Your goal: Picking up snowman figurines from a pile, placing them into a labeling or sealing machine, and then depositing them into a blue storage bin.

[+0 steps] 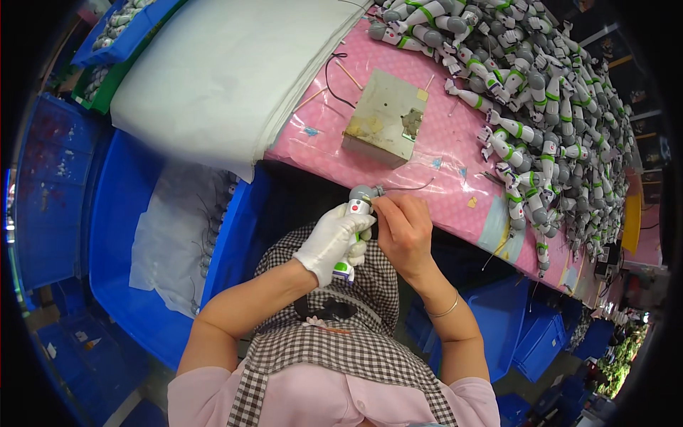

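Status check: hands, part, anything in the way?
Left hand, white-gloved, shut on toy arm part. Right hand bare, fingers pinching at the part's grey top end. Heap of matching toy arms on pink table, apart from the hands.

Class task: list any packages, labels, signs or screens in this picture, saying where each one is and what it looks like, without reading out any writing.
Small white labels: stuck on blue crates at lower left; rectangular, too small to make out.
Blue plastic bins: upper left, holding small grey parts.
White sheet-like bag: on the pink table's left end; plain, unmarked.
No signs or screens can be made out.
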